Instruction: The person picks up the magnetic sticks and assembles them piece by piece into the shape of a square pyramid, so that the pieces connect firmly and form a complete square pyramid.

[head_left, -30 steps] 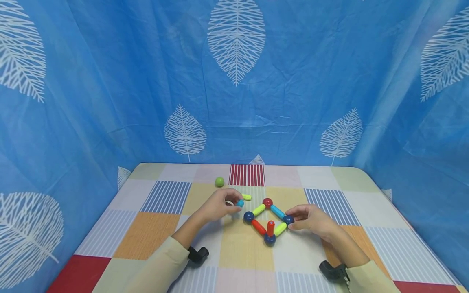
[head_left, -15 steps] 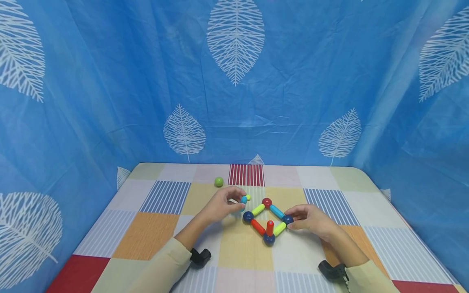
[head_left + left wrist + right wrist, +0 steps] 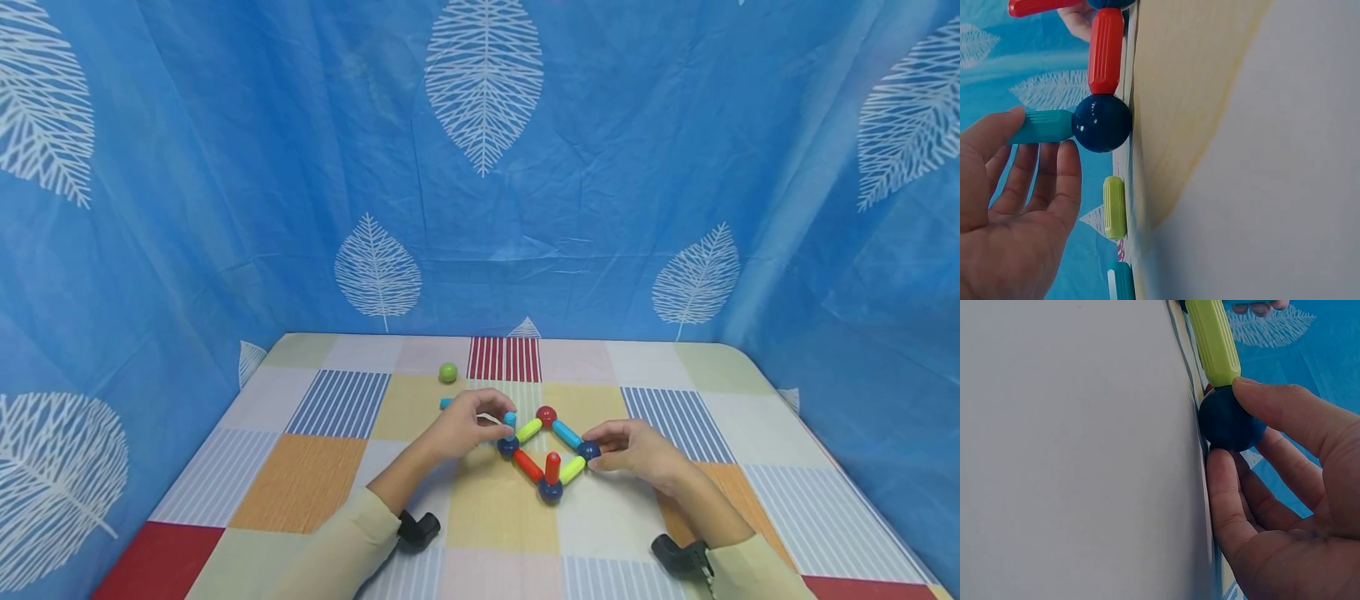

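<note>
My left hand [image 3: 467, 423] pinches a light blue magnetic stick [image 3: 1047, 127] between thumb and fingers. The stick stands upright, its lower end right at the left dark blue ball [image 3: 1102, 123] of a diamond-shaped frame. My right hand [image 3: 637, 450] holds the dark blue ball [image 3: 1229, 419] at the right corner with thumb and fingertips. A red ball [image 3: 547, 415] forms the far corner and another dark blue ball [image 3: 551, 492] the near one, carrying an upright red stick [image 3: 552, 467]. Yellow-green, red and light blue sticks make up the sides.
A green ball [image 3: 447, 372] lies at the back. Beyond my left hand lie a loose light blue stick [image 3: 446, 403], partly hidden, and a yellow-green stick [image 3: 1114, 207], hidden in the head view. Blue curtains [image 3: 600, 167] enclose the patchwork-covered table [image 3: 510, 575].
My left hand has moved right and towards the frame, tilting the light blue stick upright onto the left ball. The right hand stays at its ball.
</note>
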The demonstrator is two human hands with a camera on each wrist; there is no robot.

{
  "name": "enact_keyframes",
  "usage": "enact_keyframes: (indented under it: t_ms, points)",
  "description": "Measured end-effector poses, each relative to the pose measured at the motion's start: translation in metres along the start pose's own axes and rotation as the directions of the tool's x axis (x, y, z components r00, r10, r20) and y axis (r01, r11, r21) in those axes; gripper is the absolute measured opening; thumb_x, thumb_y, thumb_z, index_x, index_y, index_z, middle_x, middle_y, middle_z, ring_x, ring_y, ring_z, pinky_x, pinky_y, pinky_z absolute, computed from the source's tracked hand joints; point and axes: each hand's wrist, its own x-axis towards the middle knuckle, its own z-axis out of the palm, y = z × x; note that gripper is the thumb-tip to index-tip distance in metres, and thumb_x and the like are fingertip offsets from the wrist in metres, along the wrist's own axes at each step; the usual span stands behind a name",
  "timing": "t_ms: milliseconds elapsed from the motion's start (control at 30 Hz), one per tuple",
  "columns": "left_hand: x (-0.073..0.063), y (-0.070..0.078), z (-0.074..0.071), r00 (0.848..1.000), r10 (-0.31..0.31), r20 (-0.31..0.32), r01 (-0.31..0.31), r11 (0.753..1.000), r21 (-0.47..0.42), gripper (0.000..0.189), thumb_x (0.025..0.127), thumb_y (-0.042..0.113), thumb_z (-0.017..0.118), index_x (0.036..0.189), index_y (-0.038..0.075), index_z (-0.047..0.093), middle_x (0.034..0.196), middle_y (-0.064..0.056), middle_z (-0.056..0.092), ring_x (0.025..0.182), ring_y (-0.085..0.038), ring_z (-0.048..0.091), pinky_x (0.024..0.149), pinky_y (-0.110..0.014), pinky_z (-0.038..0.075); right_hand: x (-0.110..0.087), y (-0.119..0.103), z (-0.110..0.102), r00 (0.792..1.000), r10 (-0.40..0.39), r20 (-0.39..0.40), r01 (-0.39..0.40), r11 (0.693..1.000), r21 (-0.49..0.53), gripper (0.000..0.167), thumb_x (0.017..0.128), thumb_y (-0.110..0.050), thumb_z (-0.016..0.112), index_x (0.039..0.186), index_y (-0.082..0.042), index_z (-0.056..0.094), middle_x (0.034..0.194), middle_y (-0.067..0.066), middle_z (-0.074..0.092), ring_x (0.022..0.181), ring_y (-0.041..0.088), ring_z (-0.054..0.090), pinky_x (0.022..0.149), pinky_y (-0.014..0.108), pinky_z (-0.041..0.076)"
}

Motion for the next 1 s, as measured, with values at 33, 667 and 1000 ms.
enact_keyframes:
  t_ms: [33, 667, 1000]
  points:
    - [0.000, 0.000, 0.000, 1.000, -0.003, -0.001, 0.003, 1.000, 0.002, 0.021, 0.092, 0.010, 0.077, 0.111, 0.008, 0.070, 0.108, -0.003, 0.070, 0.102, -0.015, 0.066, 0.093, -0.031, 0.059, 0.000, 0.000, 0.000, 1.000, -0.001, 0.001, 0.001, 1.000, 0.000, 0.042, 0.080, -0.013, 0.086, 0.118, -0.002, 0.073, 0.106, 0.010, 0.071, 0.096, 0.021, 0.063, 0.078, 0.023, 0.056]
    - [0.000, 0.002, 0.001, 0.986, -0.119, 0.118, 0.089, 0.969, 0.230, 0.026, 0.087, 0.005, 0.080, 0.111, 0.011, 0.073, 0.102, -0.001, 0.075, 0.102, -0.017, 0.070, 0.091, -0.030, 0.060, 0.000, -0.003, 0.002, 0.998, -0.025, -0.049, 0.023, 0.999, -0.047, 0.038, 0.082, -0.014, 0.086, 0.116, -0.002, 0.074, 0.108, 0.011, 0.073, 0.094, 0.019, 0.064, 0.076, 0.023, 0.056]
    - [0.003, 0.003, -0.002, 0.974, -0.113, 0.195, 0.051, 0.953, 0.299, 0.030, 0.091, -0.001, 0.073, 0.117, 0.014, 0.074, 0.103, 0.003, 0.074, 0.098, -0.011, 0.069, 0.091, -0.028, 0.058, -0.003, -0.015, 0.009, 0.979, -0.073, -0.192, 0.028, 0.973, -0.228, 0.030, 0.080, -0.006, 0.084, 0.109, -0.006, 0.075, 0.105, 0.010, 0.074, 0.089, 0.019, 0.068, 0.073, 0.030, 0.059]
